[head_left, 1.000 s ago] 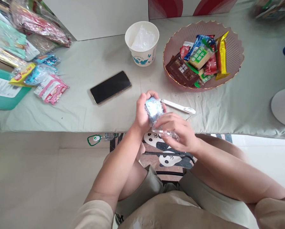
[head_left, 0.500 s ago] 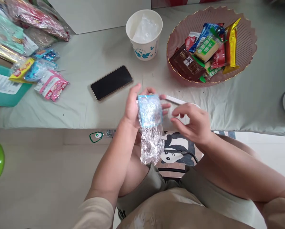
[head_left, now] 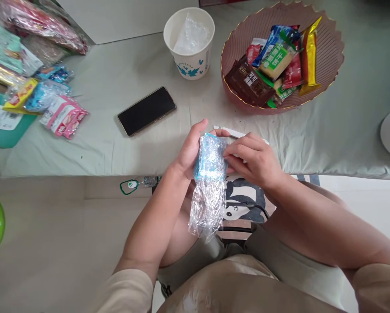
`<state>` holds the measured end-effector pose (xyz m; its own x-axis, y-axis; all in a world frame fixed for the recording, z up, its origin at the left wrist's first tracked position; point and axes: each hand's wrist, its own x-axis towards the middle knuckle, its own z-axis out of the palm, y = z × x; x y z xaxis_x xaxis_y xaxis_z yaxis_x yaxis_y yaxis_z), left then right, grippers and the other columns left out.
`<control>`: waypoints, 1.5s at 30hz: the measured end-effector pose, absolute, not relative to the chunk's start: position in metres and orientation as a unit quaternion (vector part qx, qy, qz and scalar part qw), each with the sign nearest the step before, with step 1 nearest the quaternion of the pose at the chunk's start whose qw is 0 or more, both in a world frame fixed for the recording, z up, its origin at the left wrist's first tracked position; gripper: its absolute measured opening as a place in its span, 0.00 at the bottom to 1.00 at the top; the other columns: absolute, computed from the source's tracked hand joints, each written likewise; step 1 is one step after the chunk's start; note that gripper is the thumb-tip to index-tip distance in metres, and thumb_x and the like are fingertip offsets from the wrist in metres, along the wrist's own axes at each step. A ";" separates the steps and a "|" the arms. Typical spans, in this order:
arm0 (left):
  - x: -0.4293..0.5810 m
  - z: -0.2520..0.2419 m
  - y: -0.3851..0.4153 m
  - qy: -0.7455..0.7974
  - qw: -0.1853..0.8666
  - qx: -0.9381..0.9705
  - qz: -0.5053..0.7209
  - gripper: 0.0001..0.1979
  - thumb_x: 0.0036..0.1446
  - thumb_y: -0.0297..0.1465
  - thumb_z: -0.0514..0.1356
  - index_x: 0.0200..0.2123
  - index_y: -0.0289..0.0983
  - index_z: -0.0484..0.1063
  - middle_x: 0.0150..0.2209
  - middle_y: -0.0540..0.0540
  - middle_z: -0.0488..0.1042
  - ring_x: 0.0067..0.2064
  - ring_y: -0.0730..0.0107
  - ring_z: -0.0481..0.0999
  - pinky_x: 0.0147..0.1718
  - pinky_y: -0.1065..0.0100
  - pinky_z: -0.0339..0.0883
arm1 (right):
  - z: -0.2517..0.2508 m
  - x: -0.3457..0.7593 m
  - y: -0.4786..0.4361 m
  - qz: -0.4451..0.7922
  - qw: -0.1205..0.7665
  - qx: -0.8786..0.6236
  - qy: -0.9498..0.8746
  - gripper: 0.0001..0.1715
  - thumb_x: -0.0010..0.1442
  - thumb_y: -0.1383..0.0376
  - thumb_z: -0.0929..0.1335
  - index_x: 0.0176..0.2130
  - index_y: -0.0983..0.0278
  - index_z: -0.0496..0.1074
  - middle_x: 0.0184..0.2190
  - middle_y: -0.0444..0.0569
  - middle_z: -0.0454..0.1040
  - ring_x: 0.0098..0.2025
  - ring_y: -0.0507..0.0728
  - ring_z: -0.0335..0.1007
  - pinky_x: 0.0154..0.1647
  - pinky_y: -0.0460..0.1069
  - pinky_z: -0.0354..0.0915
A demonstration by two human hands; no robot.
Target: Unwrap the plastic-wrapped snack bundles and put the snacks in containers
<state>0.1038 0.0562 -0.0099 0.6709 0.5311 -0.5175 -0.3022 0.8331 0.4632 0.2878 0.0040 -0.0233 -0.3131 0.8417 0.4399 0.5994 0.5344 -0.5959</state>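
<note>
Head view, looking down over your lap. Your left hand [head_left: 188, 153] grips the upper part of a crinkled clear plastic wrapper [head_left: 208, 191]. The thumb lies along its left edge and the fingers are curled behind it. Your right hand [head_left: 254, 159] meets it from the other side, fingertips pressed together in a pinch on the right edge of the wrapper's blue printed band. The wrapper is held upright in the air at the near edge of the counter [head_left: 116, 148]. Its top is level with the counter edge and its shiny lower part hangs loose between your knees, touching nothing visible.

Behind your hands, on the pale green cloth of the counter:
- A slim white tool [head_left: 229, 131] lies just beyond your fingers, partly hidden by them.
- A dark phone [head_left: 146, 110] lies face up to the left, set at an angle.
- A white paper cup [head_left: 188, 48] with a blue leaf print stands farther back, with clear plastic inside it.
- A pink scalloped bowl [head_left: 330, 56] with a gold rim stands to the right of the cup, heaped with wrapped snack bars [head_left: 273, 61].
- Small pink packets [head_left: 63, 116] and other bagged snacks lie well apart at the far left, next to a teal box [head_left: 5, 137].

Below the wrapper, a panda-print seat [head_left: 243, 204] shows between your legs.
</note>
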 end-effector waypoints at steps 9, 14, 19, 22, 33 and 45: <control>0.088 -0.010 0.062 0.298 0.908 0.270 0.120 0.34 0.56 0.62 0.61 0.51 0.40 0.77 0.42 0.39 0.85 0.34 0.55 0.86 0.30 0.61 0.78 | -0.015 0.291 0.006 0.432 0.448 -0.564 -0.543 0.11 0.69 0.57 0.64 0.35 0.59 0.64 0.27 0.43 0.67 0.27 0.52 0.64 0.29 0.49 0.62; 0.085 -0.010 0.058 0.262 0.919 0.287 0.068 0.34 0.47 0.57 0.72 0.48 0.38 0.78 0.41 0.41 0.84 0.31 0.62 0.83 0.29 0.66 0.77 | -0.020 0.287 0.011 0.550 0.499 -0.563 -0.364 0.16 0.67 0.51 0.65 0.36 0.58 0.60 0.27 0.42 0.65 0.25 0.51 0.67 0.24 0.48 0.61; 0.105 -0.021 0.046 0.395 0.777 0.365 0.326 0.41 0.56 0.68 0.56 0.55 0.40 0.72 0.46 0.40 0.82 0.45 0.53 0.85 0.41 0.59 0.80 | -0.013 0.276 -0.003 0.407 0.537 -0.529 -0.516 0.24 0.62 0.44 0.71 0.38 0.57 0.62 0.31 0.44 0.70 0.32 0.53 0.71 0.32 0.50 0.66; 0.111 -0.025 0.038 0.413 0.702 0.444 0.373 0.41 0.56 0.68 0.56 0.56 0.41 0.71 0.51 0.39 0.80 0.57 0.49 0.80 0.53 0.57 0.76 | -0.009 0.268 -0.008 0.411 0.471 -0.501 -0.598 0.22 0.57 0.51 0.76 0.37 0.59 0.66 0.31 0.44 0.72 0.32 0.53 0.68 0.32 0.50 0.65; 0.088 0.000 0.048 0.359 0.824 0.262 0.352 0.25 0.47 0.36 0.68 0.51 0.39 0.75 0.55 0.40 0.81 0.56 0.42 0.82 0.56 0.47 0.76 | -0.012 0.283 0.006 0.485 0.535 -0.569 -0.393 0.19 0.65 0.51 0.71 0.34 0.56 0.60 0.14 0.33 0.57 0.14 0.48 0.48 0.15 0.46 0.48; 0.088 -0.001 0.049 0.379 0.799 0.204 0.419 0.24 0.60 0.44 0.55 0.50 0.35 0.79 0.54 0.39 0.83 0.65 0.43 0.75 0.61 0.46 0.73 | 0.005 0.291 -0.002 0.075 0.393 -0.550 -0.733 0.08 0.67 0.66 0.67 0.34 0.58 0.73 0.29 0.48 0.75 0.33 0.56 0.74 0.35 0.52 0.68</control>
<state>0.0876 0.0494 -0.0005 0.3608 0.8248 -0.4355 -0.5155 0.5654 0.6438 0.2908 -0.0021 0.0054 -0.0848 0.8658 0.4931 0.7471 0.3827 -0.5435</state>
